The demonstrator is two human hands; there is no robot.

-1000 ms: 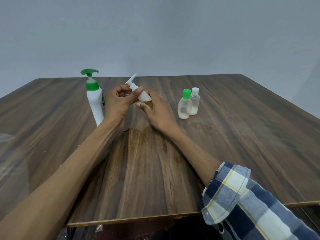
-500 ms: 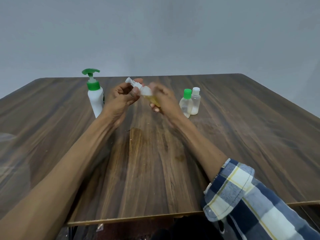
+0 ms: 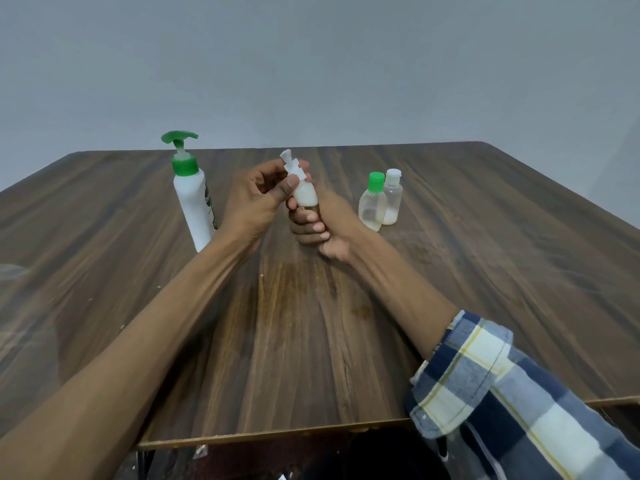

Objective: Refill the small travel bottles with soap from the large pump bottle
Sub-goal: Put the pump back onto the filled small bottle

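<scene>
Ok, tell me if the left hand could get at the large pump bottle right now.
Probably not at once: the left hand pinches the pump top of the small spray bottle. The large pump bottle stands just beside it, nothing between, so once freed it looks reachable.

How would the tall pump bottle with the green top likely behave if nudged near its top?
The pump bottle looks tall and narrow, so it would probably tip rather than slide. Its smooth plastic may feel slippery. How full it is cannot be seen.

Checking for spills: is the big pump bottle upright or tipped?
Upright: the pump bottle stands on the table, green pump head on top.
</scene>
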